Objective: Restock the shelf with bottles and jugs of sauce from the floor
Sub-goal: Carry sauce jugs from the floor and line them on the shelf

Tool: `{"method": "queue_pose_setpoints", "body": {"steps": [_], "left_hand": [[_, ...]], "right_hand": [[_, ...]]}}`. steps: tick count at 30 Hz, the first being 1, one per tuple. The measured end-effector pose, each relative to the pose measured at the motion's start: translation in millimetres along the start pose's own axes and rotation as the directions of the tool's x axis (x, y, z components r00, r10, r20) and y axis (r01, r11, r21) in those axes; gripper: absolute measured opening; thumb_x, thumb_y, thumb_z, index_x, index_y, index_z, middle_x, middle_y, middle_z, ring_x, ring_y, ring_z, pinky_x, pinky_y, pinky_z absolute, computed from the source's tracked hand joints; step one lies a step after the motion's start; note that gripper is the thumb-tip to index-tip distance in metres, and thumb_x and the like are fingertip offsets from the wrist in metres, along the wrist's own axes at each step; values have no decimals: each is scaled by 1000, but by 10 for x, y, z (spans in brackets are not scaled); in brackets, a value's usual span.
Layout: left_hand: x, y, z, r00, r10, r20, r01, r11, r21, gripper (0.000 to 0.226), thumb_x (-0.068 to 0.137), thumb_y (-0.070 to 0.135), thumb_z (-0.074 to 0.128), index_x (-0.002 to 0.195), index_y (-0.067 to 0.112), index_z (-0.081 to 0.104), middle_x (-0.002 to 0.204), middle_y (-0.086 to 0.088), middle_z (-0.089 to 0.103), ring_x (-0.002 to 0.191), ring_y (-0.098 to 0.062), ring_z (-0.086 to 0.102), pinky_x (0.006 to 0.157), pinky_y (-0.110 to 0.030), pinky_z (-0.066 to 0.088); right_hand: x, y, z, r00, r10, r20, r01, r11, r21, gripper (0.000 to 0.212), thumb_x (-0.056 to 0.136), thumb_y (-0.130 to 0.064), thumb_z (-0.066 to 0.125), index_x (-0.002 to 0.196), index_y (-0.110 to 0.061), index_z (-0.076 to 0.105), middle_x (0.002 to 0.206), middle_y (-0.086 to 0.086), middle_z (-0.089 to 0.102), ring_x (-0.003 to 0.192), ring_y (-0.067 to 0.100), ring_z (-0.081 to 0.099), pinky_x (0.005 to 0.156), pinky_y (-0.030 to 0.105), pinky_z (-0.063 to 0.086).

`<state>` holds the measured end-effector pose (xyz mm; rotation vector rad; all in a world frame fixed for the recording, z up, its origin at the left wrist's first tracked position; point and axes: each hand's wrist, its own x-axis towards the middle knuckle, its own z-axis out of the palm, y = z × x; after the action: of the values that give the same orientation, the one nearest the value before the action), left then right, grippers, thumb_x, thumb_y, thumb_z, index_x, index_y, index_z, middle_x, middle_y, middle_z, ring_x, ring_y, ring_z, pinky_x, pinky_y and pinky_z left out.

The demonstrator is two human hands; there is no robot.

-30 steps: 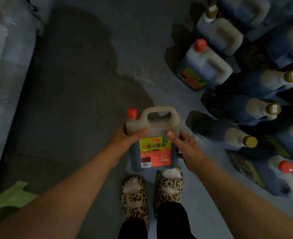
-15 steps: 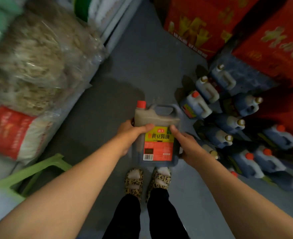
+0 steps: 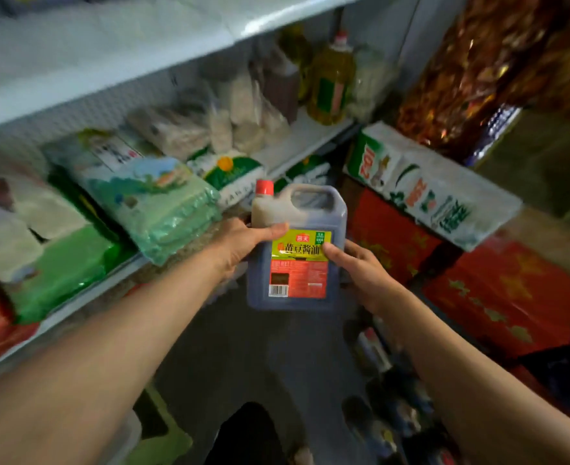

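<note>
Bare fingers of the left hand [image 3: 240, 245] and right hand [image 3: 361, 270] clasp opposite sides of the soy sauce jug [image 3: 295, 250], thumbs lying across its yellow-and-red label. Held upright in the air, the red-capped jug is level with the white shelf [image 3: 297, 142] of rice bags [image 3: 149, 199], with red cartons [image 3: 512, 297] stacked to the right.

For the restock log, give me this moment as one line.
step: carrying to shelf | object: soy sauce jug, upright, red cap | left hand: grips jug side | right hand: grips other side | placed: not yet
</note>
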<state>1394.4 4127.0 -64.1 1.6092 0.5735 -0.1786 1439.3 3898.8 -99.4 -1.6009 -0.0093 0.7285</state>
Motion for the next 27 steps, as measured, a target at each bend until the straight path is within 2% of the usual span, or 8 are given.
{"method": "queue_pose_setpoints", "body": {"steps": [3,6,8,11,17,22,24,27], "left_hand": [[-223,551,-337,993,88,-83,-93,994,-59,25,78,28,83,98,20,69,92,6,77,71,-2,71,63,-21,51],[-419,998,-752,972,170,-160,-186,979,-86,29,77,29,82,102,21,69,91,7,77,78,-5,72,67,-25,51],[-498,1214,-989,954,213,-209,-233,969,-76,33,76,30,83,105,21,69,95,5,77,89,-12,71,73,-29,50],[-619,1505,-1450,918,266,-294,-298,952,-70,32,77,29,82,105,23,68,93,4,77,89,-14,71,70,-28,49],[-650,2055,-2535,816,362,-451,-410,912,-10,42,72,32,86,109,21,70,101,1,77,95,-17,73,80,-29,53],[-568,2249,-3401,710,431,-558,-492,870,46,38,71,24,87,105,26,69,99,6,76,96,-15,71,87,-30,54],[-474,2244,-3692,660,459,-595,-516,852,85,42,72,20,87,107,27,67,98,8,75,97,-13,70,85,-27,53],[-331,2158,-4021,597,494,-632,-524,837,159,51,73,16,86,116,28,61,97,14,69,89,0,64,68,-8,48]], "right_hand": [[33,-713,214,991,-126,46,129,989,-66,43,87,-43,72,122,-19,69,111,7,77,108,31,71,97,49,54],[98,-1348,502,966,-240,98,249,964,-93,33,92,-34,71,119,-14,70,107,8,77,101,24,74,90,42,57],[149,-1668,685,943,-297,149,313,945,-99,36,92,-33,71,121,-12,69,104,5,78,94,19,75,77,30,58],[280,-2124,1093,913,-342,222,364,929,-66,35,91,-30,72,122,-13,68,102,4,78,87,15,76,61,17,55],[715,-3022,2049,837,-442,324,462,887,18,49,82,-28,78,126,-12,67,109,8,77,96,22,75,71,25,58],[1109,-3543,2899,747,-480,460,502,861,82,37,86,-20,73,121,-13,66,104,3,78,91,16,75,69,21,57],[1294,-3627,3197,712,-485,509,509,855,102,39,82,-21,72,121,-14,65,106,2,77,94,15,74,72,21,57],[1596,-3646,3556,664,-483,571,510,851,126,33,92,-11,65,125,-13,63,112,1,76,102,15,72,79,23,57]]}}
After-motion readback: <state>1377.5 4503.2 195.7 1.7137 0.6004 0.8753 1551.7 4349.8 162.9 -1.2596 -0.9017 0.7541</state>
